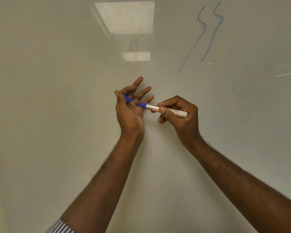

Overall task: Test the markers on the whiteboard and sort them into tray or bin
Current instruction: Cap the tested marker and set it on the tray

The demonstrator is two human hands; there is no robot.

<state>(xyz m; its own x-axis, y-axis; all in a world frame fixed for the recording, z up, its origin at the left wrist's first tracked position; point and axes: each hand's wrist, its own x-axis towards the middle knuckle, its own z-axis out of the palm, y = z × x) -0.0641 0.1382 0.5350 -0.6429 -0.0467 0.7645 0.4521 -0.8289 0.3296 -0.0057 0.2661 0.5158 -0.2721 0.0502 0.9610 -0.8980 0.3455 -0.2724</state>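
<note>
My right hand [180,113] grips a blue-tipped marker [152,107] with a silver and white barrel, held level with its tip pointing left. The uncapped tip touches the palm of my left hand [130,111]. That hand pinches the blue marker cap [127,99] between thumb and forefinger, with the other fingers spread. Both hands are raised in front of the whiteboard [57,98]. Two wavy blue test lines [208,39] run down the board at the upper right.
Ceiling lights are reflected in the whiteboard [126,17] above my hands. A striped sleeve cuff [60,227] shows at the bottom left. No tray or bin is in view.
</note>
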